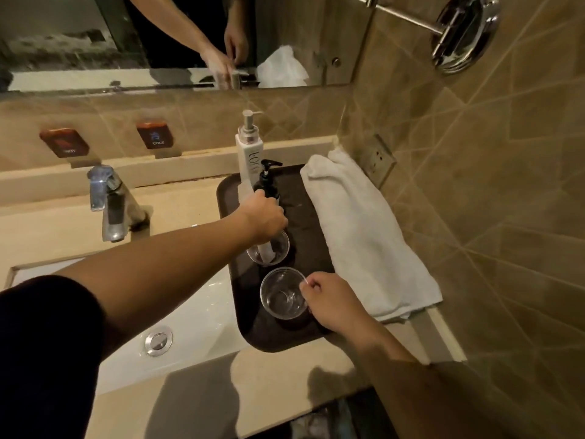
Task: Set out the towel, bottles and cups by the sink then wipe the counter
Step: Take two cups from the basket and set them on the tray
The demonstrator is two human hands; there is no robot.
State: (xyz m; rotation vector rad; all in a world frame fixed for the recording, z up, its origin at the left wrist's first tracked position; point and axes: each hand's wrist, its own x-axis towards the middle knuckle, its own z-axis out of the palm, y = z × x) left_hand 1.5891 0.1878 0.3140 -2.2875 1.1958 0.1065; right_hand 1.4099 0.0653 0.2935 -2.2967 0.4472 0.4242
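Step in hand: setting the cups on the dark tray (228, 198), which sits on the counter right of the sink (196, 318); by my reading the wiping has not begun.
Left hand (264, 217): reaches over the far cup (268, 248), fingers closed around a slim white packet (265, 250) that stands inside that cup; the grip itself is partly hidden.
Right hand (329, 299): fingers pinched narrow on the right rim of the near cup (283, 293), which rests on the tray's near part.
Bottles: a tall white square pump bottle (250, 153) and a shorter black pump bottle (268, 182) stand upright at the tray's far end, just beside each other.
Towel (364, 236): white, soft terry, folded long, lying along the tray's right edge against the tiled wall.
Materials: cups clear, round and smooth; tray matte with rounded corners; counter (278, 388) pale polished stone; tap (109, 204) shiny chrome.
Next move calls for: probably letting go of the near cup upright and clear of the far one, then finding a cloth for the counter.
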